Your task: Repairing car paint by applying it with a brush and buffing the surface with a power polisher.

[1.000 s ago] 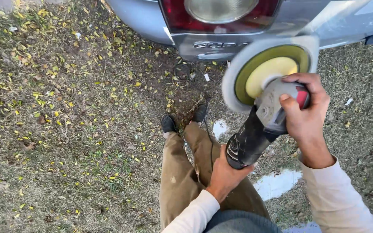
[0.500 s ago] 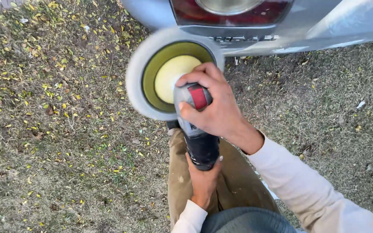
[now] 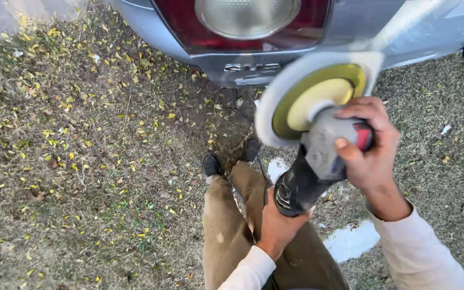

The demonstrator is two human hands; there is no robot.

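I hold a rotary polishing machine (image 3: pixel 318 156) in front of the rear corner of a silver car (image 3: pixel 253 59). Its round white pad with a yellow-green backing disc (image 3: pixel 312 96) faces the car body just below the red tail light (image 3: pixel 243 21). My right hand (image 3: pixel 369 156) wraps over the grey head of the machine, next to a red part. My left hand (image 3: pixel 277 225) grips the black rear handle from below. Both sleeves are cream-coloured.
Under me are my brown trousers (image 3: pixel 232 231) and dark shoes (image 3: pixel 213 164). The ground (image 3: pixel 81 161) is dry grass strewn with small yellow leaves. White patches (image 3: pixel 350 241) lie on the ground at the right.
The polisher swung from the left back to the right, and both hands went with it. The view has moved closer to the car.
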